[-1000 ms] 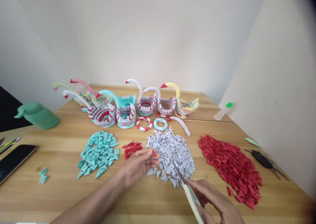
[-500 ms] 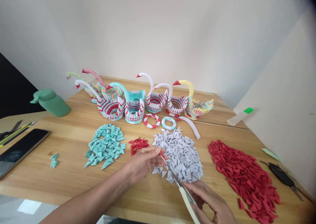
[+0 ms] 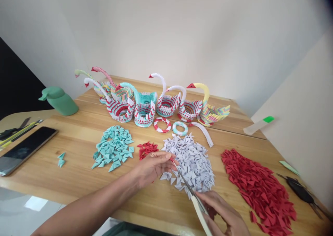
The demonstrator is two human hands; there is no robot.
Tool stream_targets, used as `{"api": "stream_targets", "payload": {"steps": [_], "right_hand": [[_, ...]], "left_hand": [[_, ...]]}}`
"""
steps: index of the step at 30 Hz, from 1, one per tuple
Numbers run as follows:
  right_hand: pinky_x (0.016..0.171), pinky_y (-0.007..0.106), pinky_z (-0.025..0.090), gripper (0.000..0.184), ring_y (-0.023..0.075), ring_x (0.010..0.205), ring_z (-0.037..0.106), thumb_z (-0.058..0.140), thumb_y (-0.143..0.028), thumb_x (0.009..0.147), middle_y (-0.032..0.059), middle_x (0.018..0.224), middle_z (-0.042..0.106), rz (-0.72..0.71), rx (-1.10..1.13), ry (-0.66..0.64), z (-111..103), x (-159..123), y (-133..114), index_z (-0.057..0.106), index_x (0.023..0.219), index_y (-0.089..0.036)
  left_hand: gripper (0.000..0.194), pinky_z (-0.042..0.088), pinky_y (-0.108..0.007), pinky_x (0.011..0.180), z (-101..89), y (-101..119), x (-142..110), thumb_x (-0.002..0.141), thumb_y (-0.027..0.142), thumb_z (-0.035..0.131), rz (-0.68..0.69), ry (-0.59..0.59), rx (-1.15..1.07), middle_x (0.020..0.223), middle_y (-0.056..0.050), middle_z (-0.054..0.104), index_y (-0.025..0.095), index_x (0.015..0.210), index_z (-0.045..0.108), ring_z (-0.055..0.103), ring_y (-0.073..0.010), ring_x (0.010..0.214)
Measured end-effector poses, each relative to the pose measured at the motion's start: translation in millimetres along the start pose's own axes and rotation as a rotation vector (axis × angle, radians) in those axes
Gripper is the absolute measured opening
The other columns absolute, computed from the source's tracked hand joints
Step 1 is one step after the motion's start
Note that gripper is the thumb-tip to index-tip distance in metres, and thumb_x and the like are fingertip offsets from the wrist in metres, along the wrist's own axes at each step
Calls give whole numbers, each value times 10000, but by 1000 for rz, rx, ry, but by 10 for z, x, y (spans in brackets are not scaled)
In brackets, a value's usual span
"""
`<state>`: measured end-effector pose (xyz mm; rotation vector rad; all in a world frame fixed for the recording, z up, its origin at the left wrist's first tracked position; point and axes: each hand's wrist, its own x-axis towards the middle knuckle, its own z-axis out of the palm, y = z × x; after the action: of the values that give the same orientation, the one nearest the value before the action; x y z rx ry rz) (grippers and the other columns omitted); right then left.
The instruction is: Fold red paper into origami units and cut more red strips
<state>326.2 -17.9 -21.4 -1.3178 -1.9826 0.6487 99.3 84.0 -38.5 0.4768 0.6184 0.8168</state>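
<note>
Two hands, one red piece, one pair of scissors

Two of our hands work at the near edge of the desk (image 3: 65, 139). From the head view, our left hand (image 3: 152, 166) pinches a small red paper piece (image 3: 172, 158) between thumb and fingertips, closed narrowly around it, just over the near side of the white pile of folded triangles (image 3: 191, 161). Our right hand (image 3: 223, 215) grips the pale handles of the scissors (image 3: 192, 196), whose blades run up and to the left, the tips touching or almost touching the red piece; we cannot tell how far the blades stand apart.

Just beside the left hand, toward the far edge, lies a small red heap (image 3: 147, 149), and left of that a teal pile (image 3: 113, 147). Along the right edge spreads a large red pile (image 3: 260, 187), with a dark tool (image 3: 299, 191) near the right corner. Across the far side stand the paper swans (image 3: 145, 101), with two paper rings (image 3: 170, 125) and a curved white strip (image 3: 204, 132) in front of them. Toward the left edge we see a green bottle (image 3: 59, 101), a phone (image 3: 24, 149) and two loose teal pieces (image 3: 61, 159).
</note>
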Motion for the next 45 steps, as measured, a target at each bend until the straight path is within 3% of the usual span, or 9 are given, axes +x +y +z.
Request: {"api": "stream_targets", "payload": {"steps": [9, 15, 19, 25, 32, 37, 45], "right_hand": [[651, 181, 554, 280, 147, 707, 676, 576, -214, 839, 62, 903, 699, -86, -167, -40, -34, 5, 27, 653, 1107, -213], [678, 198, 558, 327, 164, 758, 691, 539, -183, 860, 105, 922, 687, -230, -442, 144, 117, -51, 103, 637, 1171, -173], [663, 181, 563, 343, 158, 750, 702, 536, -173, 851, 102, 906, 698, -288, -493, 147, 167, -2, 135, 641, 1177, -162], [788, 218, 565, 365, 210, 863, 716, 585, -184, 796, 102, 1009, 727, -138, -318, 61, 136, 76, 132, 662, 1152, -154], [665, 220, 578, 344, 211, 777, 725, 577, -256, 838, 53, 875, 755, 225, 150, -142, 57, 80, 124, 671, 1164, -196], [692, 249, 573, 347, 207, 747, 715, 578, -300, 845, 63, 867, 749, 272, 190, -131, 57, 56, 132, 675, 1163, -200], [619, 205, 571, 329, 188, 689, 707, 604, -324, 817, 54, 878, 754, 195, 14, -70, 85, 105, 76, 711, 1100, -196]], "left_hand": [[281, 450, -264, 701, 17, 12, -24, 672, 338, 778, 0, -15, 9, 831, -93, 721, 118, 831, 707, 654, -155, 691], [267, 435, -245, 680, -42, -28, 32, 727, 372, 722, 210, 84, 378, 808, -82, 724, 125, 826, 747, 622, -148, 708], [275, 444, -247, 692, -74, -23, 53, 749, 396, 695, 209, 76, 398, 845, -81, 729, 145, 850, 749, 624, -157, 734], [257, 440, -248, 702, -47, -1, 31, 755, 375, 692, 207, 31, 417, 845, -86, 725, 134, 823, 751, 625, -160, 746], [231, 461, -287, 747, -57, 17, 32, 743, 330, 722, 155, -43, 93, 856, -105, 721, 117, 832, 725, 643, -159, 735], [238, 474, -286, 739, -73, 34, 32, 746, 309, 726, 107, -17, 4, 851, -119, 722, 97, 854, 713, 653, -154, 716], [281, 476, -285, 742, -39, 38, 18, 702, 329, 760, 88, -17, 16, 838, -120, 719, 88, 840, 717, 655, -159, 721]]}}
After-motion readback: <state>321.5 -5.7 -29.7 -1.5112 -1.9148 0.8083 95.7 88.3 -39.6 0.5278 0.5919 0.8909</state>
